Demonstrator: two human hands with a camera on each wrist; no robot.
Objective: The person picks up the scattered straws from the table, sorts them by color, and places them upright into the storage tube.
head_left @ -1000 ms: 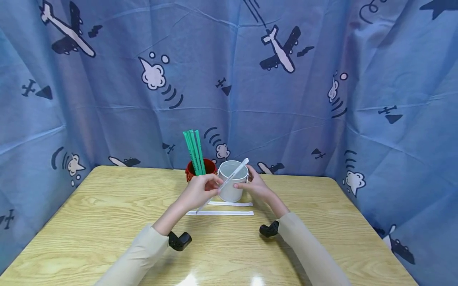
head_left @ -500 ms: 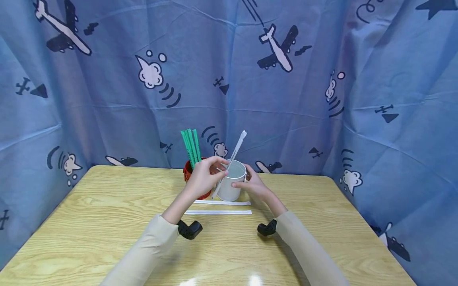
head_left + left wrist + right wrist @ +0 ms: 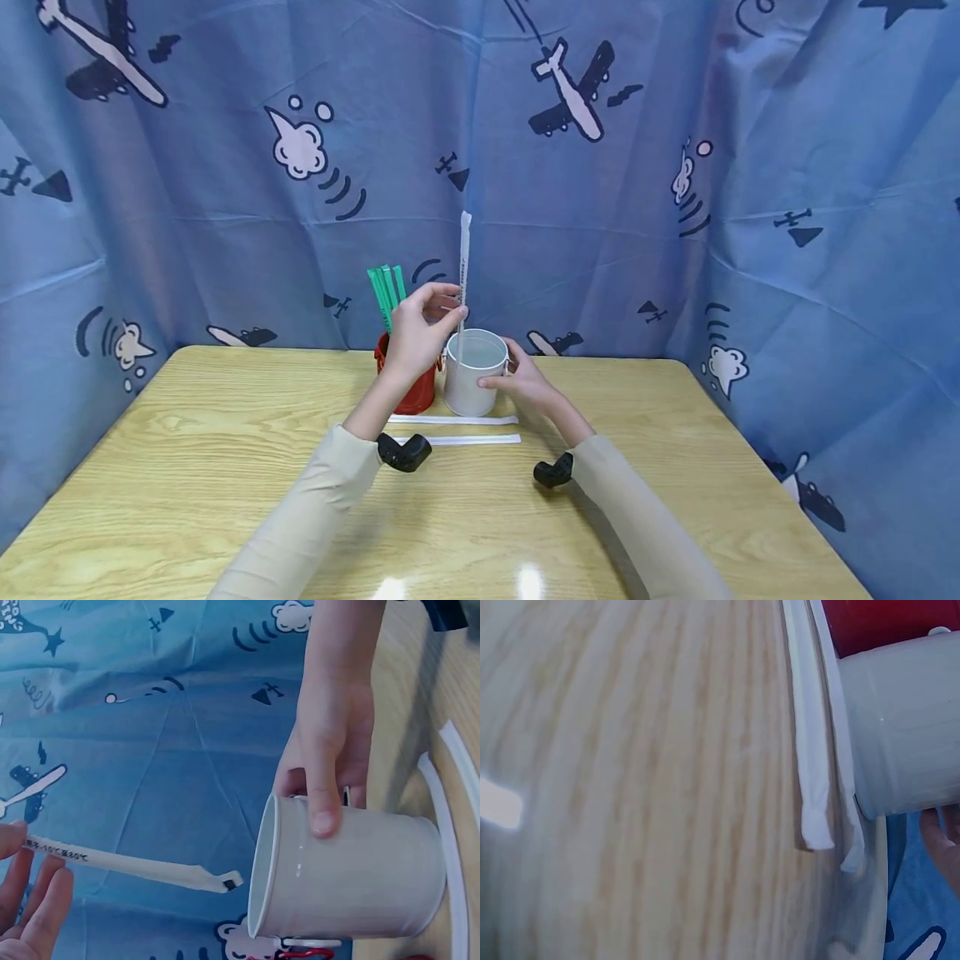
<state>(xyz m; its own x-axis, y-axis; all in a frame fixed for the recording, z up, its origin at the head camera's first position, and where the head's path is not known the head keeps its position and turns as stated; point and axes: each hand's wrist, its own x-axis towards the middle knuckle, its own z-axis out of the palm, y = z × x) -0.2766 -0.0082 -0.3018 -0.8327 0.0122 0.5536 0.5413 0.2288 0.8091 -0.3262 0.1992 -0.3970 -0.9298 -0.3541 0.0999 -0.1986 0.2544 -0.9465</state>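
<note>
My left hand [image 3: 426, 332] pinches a paper-wrapped white straw [image 3: 464, 250] between thumb and fingers, and the straw stands nearly upright. Its lower end hangs just off the mouth of a white bucket [image 3: 469, 390], as the left wrist view shows. With my right hand [image 3: 527, 387] I grip the bucket's right side, thumb in front. Two more wrapped white straws lie on the table in front of the bucket: a nearer straw [image 3: 480, 440] and a farther straw [image 3: 480, 421]. In the right wrist view, only some fingers [image 3: 939, 834] show beside the bucket.
A red bucket [image 3: 416, 397] stands left of the white one, holding several green-wrapped straws [image 3: 382, 292]. Both buckets are on a wooden table [image 3: 225, 433]. A blue curtain [image 3: 600, 250] printed with planes hangs behind the table and at its sides.
My left hand has risen with the straw, which has swung from slanted to nearly upright, its lower end lifting to the bucket's mouth. My right hand keeps holding the bucket.
</note>
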